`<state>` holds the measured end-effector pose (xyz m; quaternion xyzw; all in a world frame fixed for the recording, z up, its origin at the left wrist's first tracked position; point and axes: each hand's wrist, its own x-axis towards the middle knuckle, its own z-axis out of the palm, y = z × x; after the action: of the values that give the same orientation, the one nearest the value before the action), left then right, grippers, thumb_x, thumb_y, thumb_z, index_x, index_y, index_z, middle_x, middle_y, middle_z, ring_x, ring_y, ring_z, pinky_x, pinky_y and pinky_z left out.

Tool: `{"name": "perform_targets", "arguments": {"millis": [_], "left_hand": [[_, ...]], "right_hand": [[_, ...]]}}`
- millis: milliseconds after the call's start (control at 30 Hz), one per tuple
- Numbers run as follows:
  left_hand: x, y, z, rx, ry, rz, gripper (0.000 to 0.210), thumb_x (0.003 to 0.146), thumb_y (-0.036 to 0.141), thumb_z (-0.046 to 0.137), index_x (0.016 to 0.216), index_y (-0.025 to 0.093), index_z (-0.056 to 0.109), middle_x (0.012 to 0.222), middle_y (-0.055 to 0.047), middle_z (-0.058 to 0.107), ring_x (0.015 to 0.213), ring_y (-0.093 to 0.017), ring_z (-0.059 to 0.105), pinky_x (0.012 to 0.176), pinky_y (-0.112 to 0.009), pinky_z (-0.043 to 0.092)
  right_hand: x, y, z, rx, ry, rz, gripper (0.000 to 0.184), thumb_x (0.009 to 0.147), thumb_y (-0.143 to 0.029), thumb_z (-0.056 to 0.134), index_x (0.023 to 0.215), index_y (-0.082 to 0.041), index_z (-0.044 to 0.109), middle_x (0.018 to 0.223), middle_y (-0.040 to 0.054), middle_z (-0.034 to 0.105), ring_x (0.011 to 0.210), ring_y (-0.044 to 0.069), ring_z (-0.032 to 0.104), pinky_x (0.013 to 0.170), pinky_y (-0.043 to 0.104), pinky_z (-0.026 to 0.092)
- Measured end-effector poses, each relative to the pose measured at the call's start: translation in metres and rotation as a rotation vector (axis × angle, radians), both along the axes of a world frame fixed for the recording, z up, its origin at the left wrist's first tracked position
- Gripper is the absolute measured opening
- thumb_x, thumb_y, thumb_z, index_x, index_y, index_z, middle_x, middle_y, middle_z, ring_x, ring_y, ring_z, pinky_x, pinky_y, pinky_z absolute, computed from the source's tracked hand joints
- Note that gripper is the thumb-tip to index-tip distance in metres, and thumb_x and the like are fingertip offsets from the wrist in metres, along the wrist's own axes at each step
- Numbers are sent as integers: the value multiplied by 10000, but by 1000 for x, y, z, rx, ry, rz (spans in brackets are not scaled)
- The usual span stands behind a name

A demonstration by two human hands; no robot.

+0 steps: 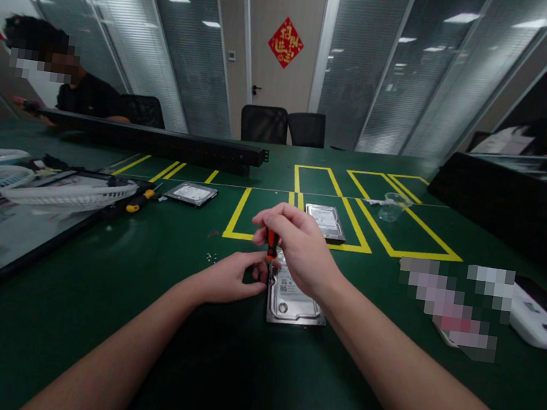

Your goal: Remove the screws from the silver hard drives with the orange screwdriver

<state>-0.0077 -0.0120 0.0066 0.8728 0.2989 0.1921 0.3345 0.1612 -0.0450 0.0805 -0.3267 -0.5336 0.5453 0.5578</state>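
Right hand [299, 239]: fingers pinch upright screwdriver [272, 243] | left hand [234, 277]: curled, can't tell if pinching | hard drive [296, 307]: toward table's [114, 265] near edge

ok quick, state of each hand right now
Left hand: fingers curled beside the silver rectangular metal hard drive; grip cannot be told.
Right hand: closed, holding a red-and-black screwdriver upright.

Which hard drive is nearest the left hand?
The front drive: left hand at its left edge, right hand holding a screwdriver over it. The rear drive and left-side drive lie farther back.
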Motion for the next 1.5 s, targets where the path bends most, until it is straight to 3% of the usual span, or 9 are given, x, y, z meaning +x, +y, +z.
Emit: {"name": "perform_targets", "arguments": {"millis": [300, 400, 600, 833, 933, 1100, 1300, 1400, 1500], "left_hand": [[0, 0, -3, 13, 41, 54, 104, 844, 224, 682, 921, 192, 619, 879, -10, 662, 775, -173, 607, 713, -287, 490], [0, 0, -3, 8, 32, 46, 89, 851, 227, 673, 911, 193, 617, 879, -8, 657, 788, -175, 609, 730, -290, 493], [0, 0, -3, 9, 20, 31, 88, 853, 218, 667, 909, 192, 604, 873, -3, 647, 779, -170, 601, 719, -287, 484], [0, 0, -2, -7, 15, 20, 115, 856, 203, 660, 961, 197, 613, 904, -8, 661, 817, -175, 607, 762, -294, 497], [0, 0, -1, -16, 11, 1, 104, 862, 201, 649, 961, 197, 614, 907, -8, 663, 825, -173, 609, 764, -287, 498], [0, 0, 0, 6, 26, 16, 88, 853, 215, 662, 921, 196, 611, 885, -5, 654, 800, -176, 607, 743, -289, 491], [0, 0, 0, -3, 23, 9, 96, 856, 201, 660, 940, 195, 614, 895, -6, 654, 813, -171, 607, 753, -283, 488], [0, 0, 0, -17, 8, -5, 88, 865, 196, 645, 947, 197, 613, 904, -5, 659, 823, -169, 611, 760, -283, 491], [0, 0, -1, -2, 11, 2, 87, 858, 205, 653, 936, 196, 614, 898, -6, 661, 810, -172, 610, 750, -288, 490]], "right_hand": [[-1, -3, 0, 10, -12, 111, 219, 914, -409, 626, 815, -220, 576, 603, -45, 540, 489, 97, 429, 421, 232, 259], [1, -1, 1, 17, -32, 140, 312, 969, -372, 467, 798, -193, 658, 576, -18, 530, 529, 116, 471, 481, 246, 349], [-3, -2, 1, 17, 54, 24, 238, 792, -276, 769, 782, -194, 546, 859, 10, 686, 727, 123, 663, 680, 266, 503], [0, -1, 1, -2, 19, 83, 215, 912, -397, 624, 803, -223, 558, 607, -46, 535, 499, 101, 436, 438, 241, 274], [1, -1, 2, -3, -4, 89, 282, 951, -372, 501, 769, -198, 628, 613, -3, 558, 568, 130, 503, 466, 252, 329], [-3, -2, 0, 19, 25, -23, 236, 799, -308, 769, 790, -204, 558, 779, -4, 658, 700, 133, 637, 631, 270, 474], [0, 0, -1, 33, 41, 65, 197, 870, -367, 683, 811, -224, 561, 603, -60, 527, 498, 98, 445, 459, 245, 305], [4, 3, 0, 46, 15, 86, 256, 927, -336, 516, 769, -192, 657, 608, -8, 562, 545, 118, 494, 492, 262, 347], [3, 2, 0, 45, 14, 23, 159, 858, -283, 647, 737, -181, 632, 738, 17, 641, 653, 122, 600, 602, 268, 452]]}}
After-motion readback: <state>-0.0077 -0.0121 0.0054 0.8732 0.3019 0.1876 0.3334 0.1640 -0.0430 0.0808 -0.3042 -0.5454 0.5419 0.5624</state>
